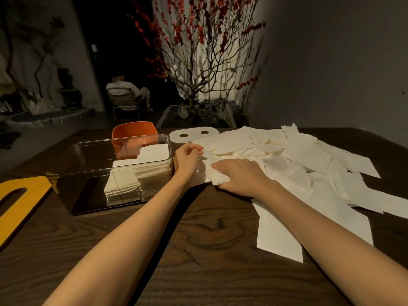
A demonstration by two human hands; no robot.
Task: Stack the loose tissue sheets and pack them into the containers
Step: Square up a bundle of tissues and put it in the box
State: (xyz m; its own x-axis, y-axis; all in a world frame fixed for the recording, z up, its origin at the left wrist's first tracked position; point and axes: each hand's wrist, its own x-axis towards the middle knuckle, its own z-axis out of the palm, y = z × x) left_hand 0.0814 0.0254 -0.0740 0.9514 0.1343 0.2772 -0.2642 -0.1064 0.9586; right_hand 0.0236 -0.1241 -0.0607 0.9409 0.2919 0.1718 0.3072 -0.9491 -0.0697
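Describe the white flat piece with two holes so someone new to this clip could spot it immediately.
Start at the clear plastic container on the dark wooden table. Just beyond its far right corner, beside the orange bin, lies the white lid. Unlike the square tissue sheets next to it, it is rounded with two dark oval holes.

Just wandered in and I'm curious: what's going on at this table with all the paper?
A person is gathering loose tissue sheets into a small pile on the wooden table. The right hand lies flat on the pile; the left hand pinches a sheet at its edge. The clear container already holds two stacks.
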